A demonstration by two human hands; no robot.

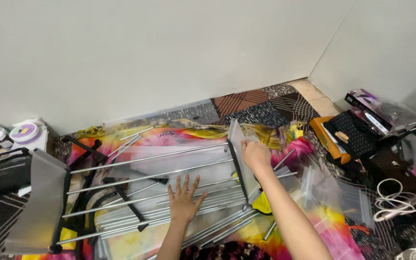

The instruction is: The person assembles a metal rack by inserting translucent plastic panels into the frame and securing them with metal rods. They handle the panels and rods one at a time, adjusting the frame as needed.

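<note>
Translucent panel gripped by right hand; left hand spread flat on metal rods.

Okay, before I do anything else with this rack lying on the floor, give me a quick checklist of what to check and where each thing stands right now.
1. Right hand grips the upright frosted panel: ok.
2. Left hand lies flat, fingers spread, on the stacked panels: ok.
3. Metal rods span between the two end frames: ok; whether their ends are seated, cannot tell.
4. Left end panel in its black frame: tilted, not ok.
5. Loose rods beside the rack: not ok.
</note>
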